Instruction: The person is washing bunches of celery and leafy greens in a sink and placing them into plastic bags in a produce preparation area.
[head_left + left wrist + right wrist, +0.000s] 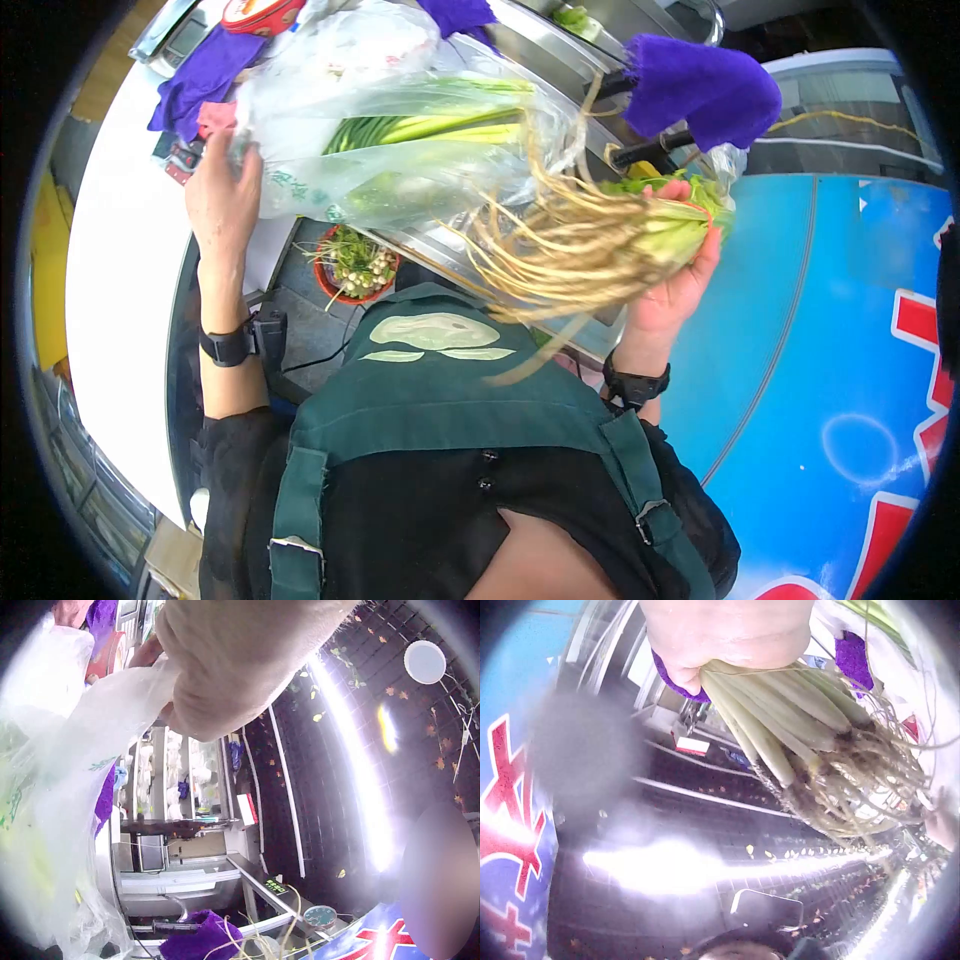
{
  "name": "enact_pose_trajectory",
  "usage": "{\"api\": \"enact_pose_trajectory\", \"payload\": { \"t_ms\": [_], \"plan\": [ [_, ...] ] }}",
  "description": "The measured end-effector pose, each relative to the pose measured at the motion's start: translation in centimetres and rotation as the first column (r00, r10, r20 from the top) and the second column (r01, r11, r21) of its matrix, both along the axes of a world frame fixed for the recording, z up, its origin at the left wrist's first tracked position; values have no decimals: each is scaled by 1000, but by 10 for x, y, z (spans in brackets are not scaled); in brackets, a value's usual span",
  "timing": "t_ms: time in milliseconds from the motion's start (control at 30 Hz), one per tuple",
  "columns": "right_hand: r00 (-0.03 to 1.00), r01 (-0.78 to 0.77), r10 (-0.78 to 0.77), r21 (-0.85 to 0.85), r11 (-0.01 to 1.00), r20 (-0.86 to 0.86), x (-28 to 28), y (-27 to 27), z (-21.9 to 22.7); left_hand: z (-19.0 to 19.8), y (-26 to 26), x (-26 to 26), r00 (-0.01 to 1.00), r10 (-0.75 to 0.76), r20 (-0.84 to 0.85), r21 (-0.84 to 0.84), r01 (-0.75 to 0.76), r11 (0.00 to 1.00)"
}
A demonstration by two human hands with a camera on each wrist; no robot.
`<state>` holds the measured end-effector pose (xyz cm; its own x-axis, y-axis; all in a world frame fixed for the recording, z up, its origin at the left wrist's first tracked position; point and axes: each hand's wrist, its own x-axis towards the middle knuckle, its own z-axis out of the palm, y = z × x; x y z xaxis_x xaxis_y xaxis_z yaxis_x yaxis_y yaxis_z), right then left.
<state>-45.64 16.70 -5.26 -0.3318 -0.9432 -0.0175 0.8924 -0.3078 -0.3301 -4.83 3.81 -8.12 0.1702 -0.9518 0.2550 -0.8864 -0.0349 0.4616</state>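
Observation:
In the head view my right hand grips a bundle of pale green stalks whose long tan roots spread to the left, blurred. The right wrist view shows my right hand wrapped around the pale stalks, roots hanging beyond them. At the left, my left hand pinches the edge of a clear plastic bag with long green stalks inside. The bag film stretches from my left hand in the left wrist view; its fingertips are partly hidden.
An orange-rimmed pot with small white-bulbed greens stands below the counter. Purple cloths cover a fixture at the back right, near a metal sink. Left is a white counter; right is a blue surface with red lettering.

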Motion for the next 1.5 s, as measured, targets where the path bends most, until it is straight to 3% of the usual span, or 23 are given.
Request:
{"api": "enact_pose_trajectory", "payload": {
  "t_ms": [67,133,167,200,267,333,467,500,533,600,633,700,733,800,867,933,1000,1067,1133,1200,1333,1467,1500],
  "plan": [
    [990,95,-86,79,992,-112,23,-10,5,8,8,-1,999,-32,27,-59,34,998],
    [975,39,-39,-6,999,-218,46,-24,3,19,15,-8,932,-351,92,-372,359,856],
    [959,31,-33,-10,999,-281,57,-33,2,26,24,-13,920,-388,-51,-307,355,883],
    [923,105,-98,-2,995,-372,69,-44,1,25,34,-13,832,-418,-363,-166,384,908],
    [878,102,-118,-60,993,-463,86,-66,-5,40,49,-20,368,-282,-886,-22,574,819],
    [855,152,-175,-86,985,-488,113,-81,-6,49,56,-30,138,-204,-969,-63,661,748],
    [720,141,-213,-161,977,-661,146,-96,-29,66,49,-31,-38,-192,-981,-153,764,626],
    [594,120,-210,-173,978,-777,150,-94,-34,70,43,-28,-42,-197,-979,-159,760,630],
    [590,113,-211,-178,977,-780,152,-90,-38,74,36,-25,-54,-209,-976,-177,755,632],
    [421,-32,46,36,999,-906,154,-83,-50,79,24,-22,-74,-224,-972,-203,746,635],
    [415,-36,44,32,999,-909,153,-82,-63,80,20,-23,-78,-277,-958,-242,739,629],
    [114,-37,152,149,988,-982,150,-79,-92,82,12,-25,-104,-336,-936,-294,755,586],
    [111,-40,153,149,988,-982,147,-77,-100,82,9,-27,-106,-336,-936,-296,753,588],
    [-463,-160,-74,1,987,-883,139,-73,-110,79,4,-29,-137,-344,-929,-331,725,604],
    [-436,-132,-61,-3,991,-898,130,-70,-122,71,-9,-22,-163,-354,-921,-362,697,619],
    [-660,-196,-172,-53,979,-731,119,-66,-104,64,-20,-5,-81,-340,-937,-298,692,657],
    [-660,-235,-195,-47,971,-726,105,-66,-101,68,-17,-4,-73,-334,-940,-290,688,665],
    [-878,-250,-58,354,901,-475,96,-70,-87,52,-18,-1,-74,-220,-973,-216,631,745],
    [-838,-365,-189,267,892,-512,74,-83,-114,39,-16,-3,-86,-228,-970,-229,635,737],
    [-913,-374,-196,543,752,-357,59,-95,-137,30,-14,-4,-74,-224,-972,-217,652,727],
    [-967,-218,-251,662,717,-47,52,-115,-155,27,-1,8,-149,-265,-953,-300,605,738],
    [-957,-278,-276,584,763,-95,24,-125,-175,52,12,4,-125,-382,-916,-358,685,634],
    [-973,-230,-163,720,655,-162,13,-139,-185,41,10,5,-129,-445,-886,-409,670,619]
  ]
}}
